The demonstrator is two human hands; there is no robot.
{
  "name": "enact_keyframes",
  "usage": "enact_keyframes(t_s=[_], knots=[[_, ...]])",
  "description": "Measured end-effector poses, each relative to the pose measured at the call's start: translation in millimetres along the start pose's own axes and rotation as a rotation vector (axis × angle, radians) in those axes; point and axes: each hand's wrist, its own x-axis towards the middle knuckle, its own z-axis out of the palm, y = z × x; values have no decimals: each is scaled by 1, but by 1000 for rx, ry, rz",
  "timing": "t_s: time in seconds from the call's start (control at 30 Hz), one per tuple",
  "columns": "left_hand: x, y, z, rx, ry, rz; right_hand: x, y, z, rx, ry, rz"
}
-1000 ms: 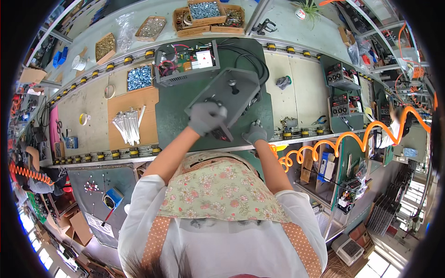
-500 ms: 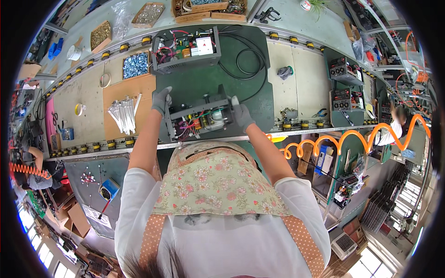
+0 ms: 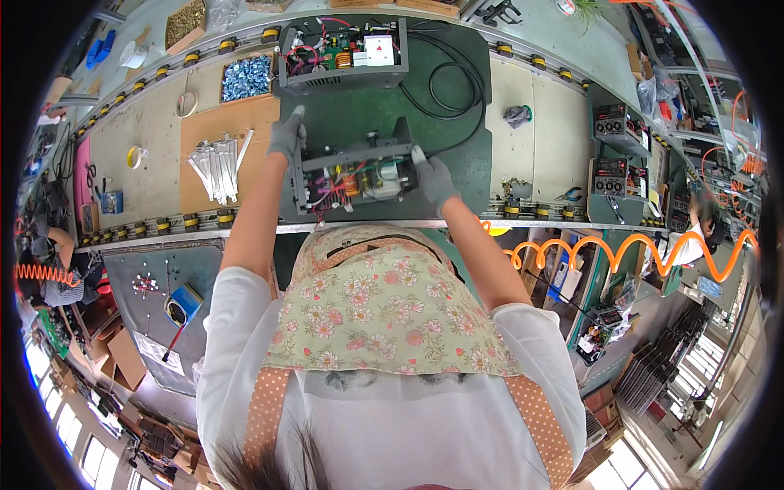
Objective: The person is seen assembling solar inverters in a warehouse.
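Observation:
A dark open machine chassis (image 3: 358,155) with circuit boards, coils and coloured wires inside is between my hands, over the green board (image 3: 441,147) on the bench. My left hand (image 3: 287,135), in a grey glove, grips the chassis's left end, thumb up along the side. The right end is held by my right hand (image 3: 436,180), also gloved, with fingers against the panel. Whether the underside touches the board cannot be seen. Just beyond it stands a second open machine unit (image 3: 347,79) with a grey housing. A black cable (image 3: 437,94) loops on the board's right side.
Silver metal strips (image 3: 216,170) lie on brown cardboard at left, below a box of blue parts (image 3: 247,77). A dark bundle (image 3: 518,116) and pliers (image 3: 569,194) are at right, near more machine units (image 3: 618,131). An orange coiled hose (image 3: 616,249) hangs before the bench edge.
The whole view has shifted, so the bench sits higher in the picture. Between my hands the chassis has turned slightly and lies squarer to the bench edge. Both hands keep their hold.

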Motion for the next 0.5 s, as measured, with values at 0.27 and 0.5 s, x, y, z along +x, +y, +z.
enact_keyframes(t_s=[0.27, 0.5], knots=[[-138, 129, 66, 1566, -159, 556, 59, -69, -21, -64, 37, 123], [-128, 23, 79, 1427, -22, 591, 43, -48, 4, -126, 150, -139]])
